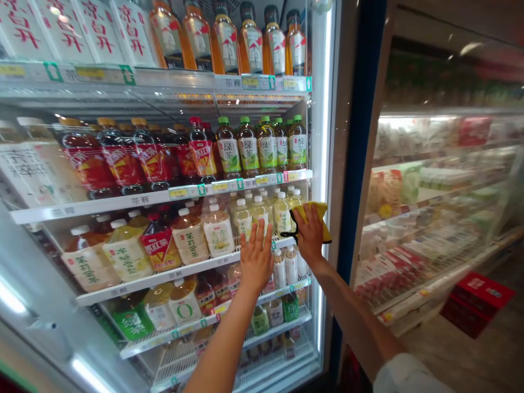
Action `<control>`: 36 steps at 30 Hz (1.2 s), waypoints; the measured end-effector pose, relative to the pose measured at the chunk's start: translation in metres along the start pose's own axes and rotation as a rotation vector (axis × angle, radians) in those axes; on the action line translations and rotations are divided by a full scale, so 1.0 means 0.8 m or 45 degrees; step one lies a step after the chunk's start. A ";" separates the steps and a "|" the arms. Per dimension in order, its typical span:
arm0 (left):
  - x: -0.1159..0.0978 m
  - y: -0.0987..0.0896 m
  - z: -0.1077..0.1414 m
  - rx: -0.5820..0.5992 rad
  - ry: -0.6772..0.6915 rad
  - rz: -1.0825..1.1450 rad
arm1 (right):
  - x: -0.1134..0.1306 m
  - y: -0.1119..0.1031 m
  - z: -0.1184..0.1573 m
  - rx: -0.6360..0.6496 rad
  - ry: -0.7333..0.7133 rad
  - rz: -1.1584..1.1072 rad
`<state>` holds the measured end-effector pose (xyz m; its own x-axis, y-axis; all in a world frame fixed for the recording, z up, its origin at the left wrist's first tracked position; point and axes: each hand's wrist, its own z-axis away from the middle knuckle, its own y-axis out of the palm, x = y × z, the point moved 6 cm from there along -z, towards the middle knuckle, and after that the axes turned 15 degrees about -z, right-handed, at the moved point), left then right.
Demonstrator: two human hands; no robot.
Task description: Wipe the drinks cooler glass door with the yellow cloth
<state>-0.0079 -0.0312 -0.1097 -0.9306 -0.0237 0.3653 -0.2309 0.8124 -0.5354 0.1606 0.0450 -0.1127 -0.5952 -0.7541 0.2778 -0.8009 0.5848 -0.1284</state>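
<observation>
glass cooler door [164, 101] barring the bottles [190, 237], floor open rightward [458, 355]

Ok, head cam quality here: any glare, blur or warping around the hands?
Head view: the door's LED strip blows out white, and a light streak glares at lower left. Wide-lens warping slants the shelf edge. The left hand and right hand look fairly sharp; the far display shelves look soft.
</observation>
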 end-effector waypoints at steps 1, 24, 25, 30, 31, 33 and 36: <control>-0.003 0.001 -0.002 -0.002 -0.006 0.005 | -0.005 -0.004 -0.009 0.041 -0.035 -0.004; -0.094 0.045 0.028 0.014 0.044 0.142 | -0.096 -0.038 0.120 -0.041 0.346 0.081; -0.094 0.046 0.032 0.017 0.045 0.142 | -0.096 -0.036 0.133 -0.031 0.339 0.058; -0.095 0.044 0.037 0.088 0.065 0.155 | -0.106 -0.040 0.091 -0.017 0.325 -0.031; -0.096 0.044 0.037 0.093 0.063 0.159 | -0.108 -0.042 0.078 -0.030 0.323 -0.043; -0.097 0.044 0.039 0.092 0.050 0.162 | -0.110 -0.044 0.071 -0.065 0.320 -0.069; -0.092 0.048 0.048 0.060 -0.002 0.159 | -0.108 -0.040 0.110 -0.104 0.344 -0.102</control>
<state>0.0406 -0.0204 -0.1866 -0.9533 0.0753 0.2924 -0.1261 0.7806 -0.6121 0.2322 0.0649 -0.2165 -0.4825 -0.6983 0.5287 -0.8302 0.5570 -0.0220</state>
